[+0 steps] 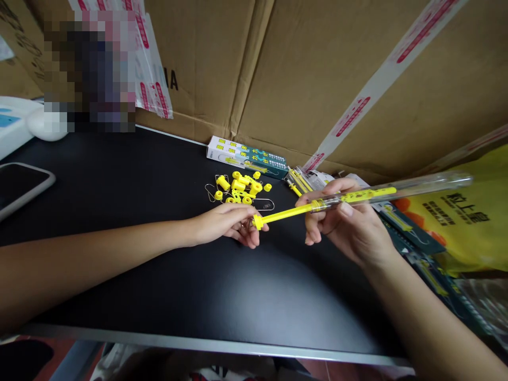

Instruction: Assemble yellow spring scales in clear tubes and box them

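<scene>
My right hand (349, 222) is closed around the clear tube (428, 186) of a spring scale. A yellow rod (288, 213) sticks out of the tube's left end, and more yellow shows inside it. At the rod's far tip, the fingers of my left hand (238, 222) pinch the yellow end piece (257, 222); a bit of thin wire seems to show there, partly hidden by the fingers. Just beyond my left hand lies a pile of small yellow plastic caps and plugs (238, 185), mixed with bent wire hooks (264, 204).
Behind the pile a spring scale box (246, 156) lies against a large cardboard carton (317, 69). More spring scales (299, 181) and packages (413, 227) are at the right, by a yellow bag (468, 211). A phone (24, 185) rests at the left on the black table (159, 280).
</scene>
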Demonstrator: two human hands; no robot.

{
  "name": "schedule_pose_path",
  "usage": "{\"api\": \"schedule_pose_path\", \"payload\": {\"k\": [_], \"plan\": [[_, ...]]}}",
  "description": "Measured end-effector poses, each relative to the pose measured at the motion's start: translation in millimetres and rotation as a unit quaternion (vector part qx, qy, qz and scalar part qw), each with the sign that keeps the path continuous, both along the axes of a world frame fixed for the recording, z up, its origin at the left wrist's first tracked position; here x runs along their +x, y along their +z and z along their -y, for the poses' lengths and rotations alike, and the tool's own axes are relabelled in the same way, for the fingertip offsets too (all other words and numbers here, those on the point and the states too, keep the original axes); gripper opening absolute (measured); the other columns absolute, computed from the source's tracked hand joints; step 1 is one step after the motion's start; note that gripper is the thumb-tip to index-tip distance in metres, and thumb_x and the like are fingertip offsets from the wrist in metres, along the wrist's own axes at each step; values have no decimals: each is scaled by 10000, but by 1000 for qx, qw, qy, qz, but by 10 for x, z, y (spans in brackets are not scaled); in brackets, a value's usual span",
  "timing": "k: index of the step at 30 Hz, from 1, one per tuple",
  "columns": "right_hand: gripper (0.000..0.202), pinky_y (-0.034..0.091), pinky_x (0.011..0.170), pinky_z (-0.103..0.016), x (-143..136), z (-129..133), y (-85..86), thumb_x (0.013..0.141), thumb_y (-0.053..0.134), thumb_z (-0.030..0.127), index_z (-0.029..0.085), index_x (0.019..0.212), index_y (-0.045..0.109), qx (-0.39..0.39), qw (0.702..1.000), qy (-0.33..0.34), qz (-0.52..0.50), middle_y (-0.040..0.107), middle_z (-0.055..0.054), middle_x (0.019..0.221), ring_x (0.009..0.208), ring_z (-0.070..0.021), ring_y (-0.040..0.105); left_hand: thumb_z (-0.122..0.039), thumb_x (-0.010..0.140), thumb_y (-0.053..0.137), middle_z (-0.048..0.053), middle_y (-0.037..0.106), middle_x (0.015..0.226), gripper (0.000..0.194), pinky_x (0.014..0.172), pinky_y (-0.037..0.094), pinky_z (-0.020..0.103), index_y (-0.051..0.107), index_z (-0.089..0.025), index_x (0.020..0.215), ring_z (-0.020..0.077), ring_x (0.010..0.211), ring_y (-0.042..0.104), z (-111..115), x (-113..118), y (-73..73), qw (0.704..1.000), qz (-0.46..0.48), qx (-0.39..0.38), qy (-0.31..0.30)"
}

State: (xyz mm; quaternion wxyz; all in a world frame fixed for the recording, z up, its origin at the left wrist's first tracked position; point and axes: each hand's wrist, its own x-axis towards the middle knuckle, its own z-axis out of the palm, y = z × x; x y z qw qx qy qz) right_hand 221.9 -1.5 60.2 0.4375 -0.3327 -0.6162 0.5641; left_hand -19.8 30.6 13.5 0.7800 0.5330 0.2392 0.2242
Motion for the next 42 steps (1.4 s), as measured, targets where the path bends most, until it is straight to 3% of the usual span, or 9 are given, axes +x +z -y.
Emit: {"api": "schedule_pose_path", "payload": {"k": [8,17,23,34,39,42], "plan": [[202,561,459,-315,5,-24,-11,849,624,351,287,982,487,-7,1000,1,-24,693,-2,982,497,-118,592,-285,937,417,3,552,633,307,709,432,271,633,-97,823,115,652,542,-8,-42,-1,996,18,53,-63],[207,558,453,-306,-7,-52,-23,823,654,343,274,942,500,-19,999,-19,-35,706,10,927,485,-117,590,-340,922,470,-46,437,649,271,725,453,309,591,-99,909,88,599,491,-22,-57,6,994,13,53,-96],[201,555,449,-301,-9,-56,-20,818,658,336,271,929,503,-26,999,-21,-38,707,9,908,476,-116,582,-369,916,500,-36,509,719,260,679,486,298,518,-130,815,56,547,467,-17,-27,-11,993,7,87,-81],[176,551,502,-307,-35,-51,-91,844,625,317,246,924,484,-31,999,-14,-12,711,-33,939,535,-141,621,-359,933,481,-76,436,608,241,630,500,282,529,-123,918,58,511,420,-28,-17,-43,990,12,114,-82],[172,570,520,-309,-58,-31,-155,845,631,310,240,953,516,-36,999,-19,4,644,-31,1019,618,-133,621,-378,931,485,-78,427,588,261,626,509,284,534,-122,923,60,510,420,-42,-16,-60,990,10,117,-83],[182,573,517,-283,-86,-14,-215,834,654,304,224,962,551,-25,999,-17,17,596,-15,938,646,-120,592,-397,926,491,-84,416,565,273,616,513,281,533,-129,904,60,498,412,-46,-11,-78,990,11,118,-75]]}}
